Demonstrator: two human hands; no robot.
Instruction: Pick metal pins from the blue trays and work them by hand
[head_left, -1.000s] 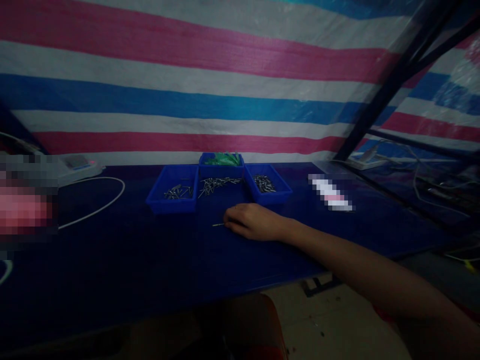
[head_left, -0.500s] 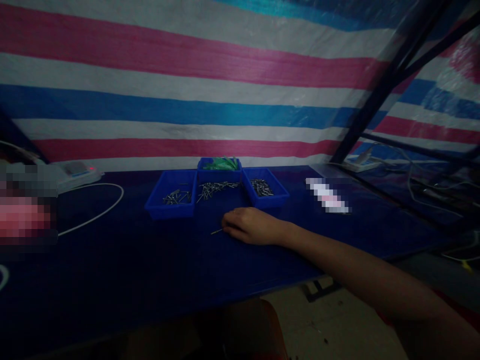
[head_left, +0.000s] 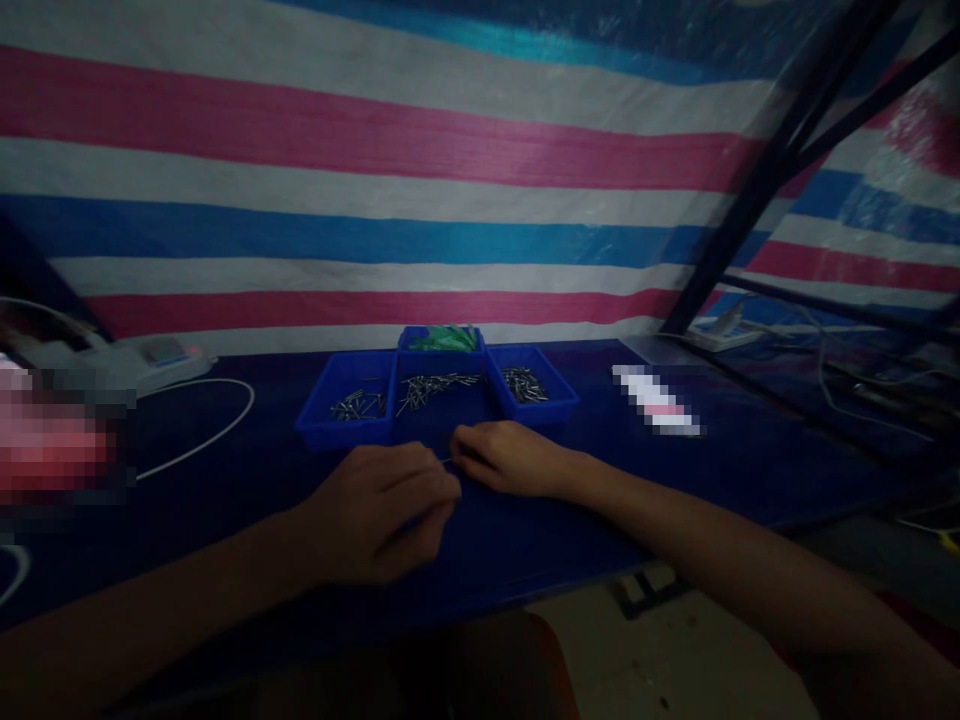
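Observation:
My right hand [head_left: 510, 457] rests low over the blue table, its fingers closed on a thin metal pin [head_left: 447, 460]. Only a short bit of that pin shows, between my two hands. Close by on the left, my left hand [head_left: 382, 510] is closed with thumb and fingers pressed together; whatever they hold, if anything, is hidden. Beyond the hands lies a loose pile of similar metal pins [head_left: 431, 388]. A blue bin [head_left: 349, 432] on the left and another blue bin [head_left: 551, 408] on the right hold more pins.
Behind the pile, a third blue bin [head_left: 442, 357] holds green plastic. A white device with a display [head_left: 161, 362] and a white cable [head_left: 244, 420] lie left. A pixelated white patch [head_left: 656, 400] is on the table's right side. Dark metal bars [head_left: 739, 210] rise at the right.
My left hand has come into view from the lower left and moved up beside my right hand. The right hand stays in nearly the same place, holding the pin. The view has tilted slightly.

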